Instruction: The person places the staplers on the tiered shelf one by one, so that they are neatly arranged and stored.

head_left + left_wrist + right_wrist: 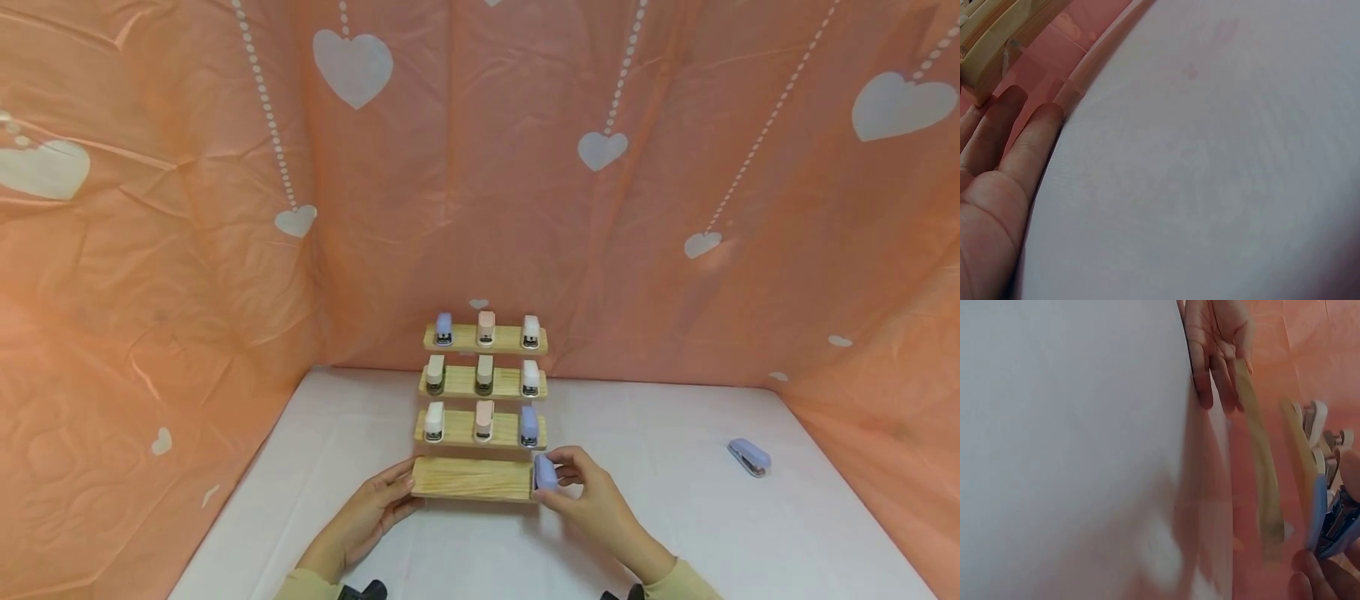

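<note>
A stepped rack of light wooden shelves (472, 488) stands on the white table. My left hand (378, 506) holds the left end of its lowest shelf; in the left wrist view, its lower fingers (1034, 140) stretch out below the wood. My right hand (596, 500) pinches a purple mini stapler (546, 472) between thumb and fingers at that shelf's right end. In the right wrist view this stapler (1338, 519) shows its dark metal side, held beyond the plank's end. The lowest shelf's top is bare wood.
Three higher shelves bear staplers in rows: purple, pink (486, 327) and white on top, two beige (484, 374) and a white in the middle, white, pink and purple (528, 425) below. Another purple stapler (749, 457) lies on the table (675, 517) at right. Orange heart-patterned sheeting (525, 208) surrounds the table.
</note>
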A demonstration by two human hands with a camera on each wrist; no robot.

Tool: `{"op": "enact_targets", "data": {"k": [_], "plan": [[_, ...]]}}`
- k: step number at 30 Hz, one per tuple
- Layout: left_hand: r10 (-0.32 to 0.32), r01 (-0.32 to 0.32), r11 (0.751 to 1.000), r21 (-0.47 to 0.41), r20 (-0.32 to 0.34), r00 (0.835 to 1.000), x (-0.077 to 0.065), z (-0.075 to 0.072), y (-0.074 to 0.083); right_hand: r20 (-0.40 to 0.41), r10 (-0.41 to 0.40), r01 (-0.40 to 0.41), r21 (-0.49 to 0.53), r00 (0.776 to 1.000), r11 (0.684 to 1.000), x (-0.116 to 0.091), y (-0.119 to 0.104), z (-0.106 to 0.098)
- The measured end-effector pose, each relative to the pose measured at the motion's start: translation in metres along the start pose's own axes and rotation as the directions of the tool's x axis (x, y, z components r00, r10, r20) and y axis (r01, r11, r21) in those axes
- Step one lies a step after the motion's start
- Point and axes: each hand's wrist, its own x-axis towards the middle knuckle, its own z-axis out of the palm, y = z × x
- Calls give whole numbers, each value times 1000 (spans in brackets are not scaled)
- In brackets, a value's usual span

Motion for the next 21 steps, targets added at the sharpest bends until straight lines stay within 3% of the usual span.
{"op": "enact_targets", "data": {"k": [9,21], "plan": [[-10,10,1000,-13,-14,1000,1,0,0,59,-65,67,-31,996,997,0,-2,16],[-16,16,1000,-10,-20,1000,1,-1,-1,117,-74,77,-20,990,997,6,-15,42]]}}
